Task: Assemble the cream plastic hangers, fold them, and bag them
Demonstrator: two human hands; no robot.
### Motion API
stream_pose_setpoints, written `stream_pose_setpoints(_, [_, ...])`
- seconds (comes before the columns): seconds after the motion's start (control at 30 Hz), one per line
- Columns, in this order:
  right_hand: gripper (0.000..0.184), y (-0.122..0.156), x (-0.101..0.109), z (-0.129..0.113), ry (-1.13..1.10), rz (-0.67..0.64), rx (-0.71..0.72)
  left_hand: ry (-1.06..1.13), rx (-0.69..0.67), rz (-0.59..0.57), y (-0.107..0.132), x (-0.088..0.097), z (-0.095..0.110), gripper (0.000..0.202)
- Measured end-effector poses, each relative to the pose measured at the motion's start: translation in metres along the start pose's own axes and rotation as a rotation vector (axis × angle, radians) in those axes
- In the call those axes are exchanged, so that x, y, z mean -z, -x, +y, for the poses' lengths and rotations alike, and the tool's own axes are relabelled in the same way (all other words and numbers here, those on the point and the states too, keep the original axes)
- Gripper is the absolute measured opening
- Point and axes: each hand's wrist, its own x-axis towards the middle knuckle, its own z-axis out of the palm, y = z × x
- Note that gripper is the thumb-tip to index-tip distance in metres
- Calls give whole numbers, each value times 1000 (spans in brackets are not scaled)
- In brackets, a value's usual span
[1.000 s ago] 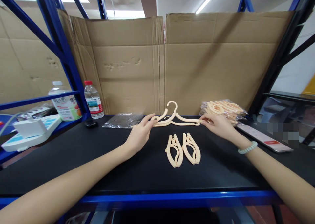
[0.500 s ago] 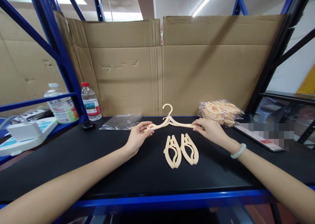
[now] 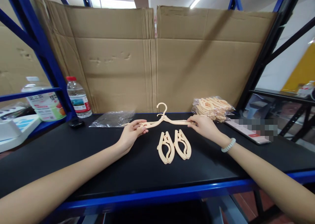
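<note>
A cream plastic folding clothes hanger [image 3: 164, 118] is spread out above the black tabletop, its hook pointing up. My left hand [image 3: 130, 133] grips the left arm of it between thumb and fingers. On the other end, my right hand [image 3: 204, 128] pinches the right arm; a pale beaded bracelet circles that wrist. Two folded hangers, a left one [image 3: 160, 151] and a right one [image 3: 189, 149], lie side by side on the table just in front of the spread one. My fingers hide the tips of the held hanger in part.
A clear bag of folded hangers [image 3: 213, 108] lies at the back right, beside a flat phone-like device [image 3: 248, 132]. Back left are an empty plastic bag [image 3: 112, 119], a red-capped bottle [image 3: 78, 99] and a black mouse-like object [image 3: 76, 122]. Cardboard [image 3: 118, 63] walls the back.
The view has shifted, so everything sits a little further left and higher. Both hands still hold the spread hanger, which has turned slightly. The folded hangers lie as before.
</note>
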Motion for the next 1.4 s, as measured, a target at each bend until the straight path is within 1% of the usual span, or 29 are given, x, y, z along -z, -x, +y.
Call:
stream_pose_setpoints(0.2, [10, 0, -1, 3, -9, 28, 22, 16, 13, 15, 1, -2, 1, 29])
stream_pose_setpoints(0.37, [11, 2, -2, 2, -10, 75, -7, 13, 18, 26, 1, -3, 2, 27])
stream_pose_setpoints(0.53, [11, 2, -4, 4, -35, 92, 11, 11, 12, 31, 0, -3, 1, 27])
stream_pose_setpoints(0.87, [14, 0, 2, -1, 20, 27, -30, 9, 11, 44, 1, -4, 1, 26])
stream_pose_setpoints(1.03, [16, 0, 3, -3, -2, 6, -59, 8, 9, 45, 2, -5, 2, 25])
stream_pose_setpoints(1.23, [15, 0, 2, -4, -12, 17, -49, 13, 30, 63, 2, -6, 4, 22])
stream_pose_setpoints(1.4, [14, 0, -2, -2, -9, -1, -16, 21, 47, 77, 2, -7, 5, 19])
